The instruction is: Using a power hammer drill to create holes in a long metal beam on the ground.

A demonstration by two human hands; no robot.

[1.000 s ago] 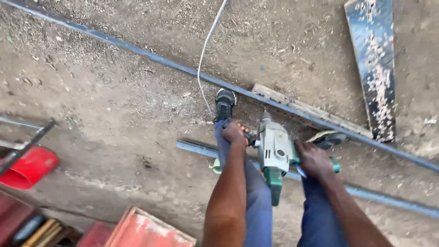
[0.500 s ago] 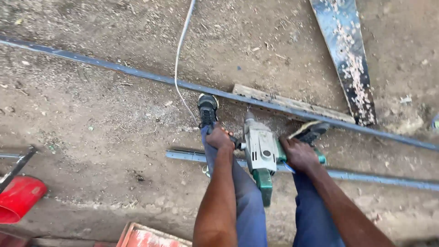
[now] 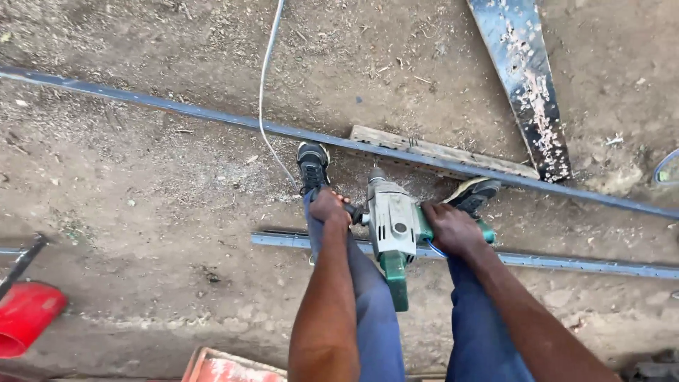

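A person stands on bare, dusty ground, seen from above, bent over a large electric drill (image 3: 391, 225) with a grey body and green handles. The drill is held between their legs, its nose pointing down and away from them toward a long dark metal bar (image 3: 212, 113) that runs across the ground from the left edge to the right edge.

The left hand (image 3: 329, 207) is closed in a fist around the drill's dark side handle, which sticks out to the left of the grey body. The right hand (image 3: 451, 228) is wrapped tight around the green handle on the drill's right side, knuckles up. Both forearms are bare and reach straight down to the tool.

The person wears blue trousers (image 3: 375, 318) and dark shoes. The left shoe (image 3: 312, 164) is planted close to the long bar, and the right shoe (image 3: 474, 194) rests near it beside a worn wooden strip (image 3: 438, 152) lying under the bar. A second, paler metal rail (image 3: 566, 262) lies across the ground beneath the drill and behind the legs.

A thin white cable (image 3: 265, 85) trails from the top of the view down toward the left shoe. A paint-flecked dark plank (image 3: 523, 78) lies at the upper right. A red container (image 3: 25, 318) sits at the lower left edge.
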